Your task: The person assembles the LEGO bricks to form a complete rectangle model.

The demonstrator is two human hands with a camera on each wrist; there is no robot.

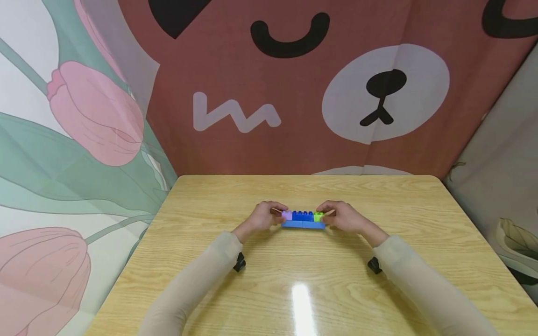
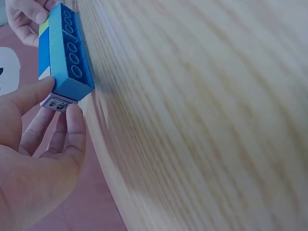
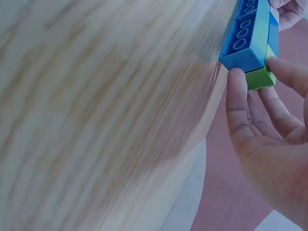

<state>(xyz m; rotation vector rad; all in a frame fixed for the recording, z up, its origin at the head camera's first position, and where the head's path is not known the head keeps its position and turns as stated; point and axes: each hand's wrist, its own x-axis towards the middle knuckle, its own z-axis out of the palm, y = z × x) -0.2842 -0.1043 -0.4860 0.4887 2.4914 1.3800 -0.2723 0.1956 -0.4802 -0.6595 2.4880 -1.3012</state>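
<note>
A row of joined toy building bricks is held between both hands over the wooden table. Its lower layer is two light blue bricks [image 1: 303, 224] end to end, their hollow undersides showing in both wrist views. On top sit a lilac brick [image 1: 287, 215] at the left, a dark blue brick [image 1: 303, 216] in the middle and a lime green brick [image 3: 260, 78] at the right. My left hand [image 1: 262, 217] pinches the lilac end, which bears a small printed picture. My right hand [image 1: 342, 218] pinches the green end between thumb and fingers.
The wood-grain table [image 1: 269, 289] spreads beneath both arms. A red curtain [image 1: 235, 154] with a bear print hangs behind its far edge, and a tulip-patterned curtain [image 1: 96, 112] hangs at the left. Small black devices [image 1: 239, 262] sit under both wrists.
</note>
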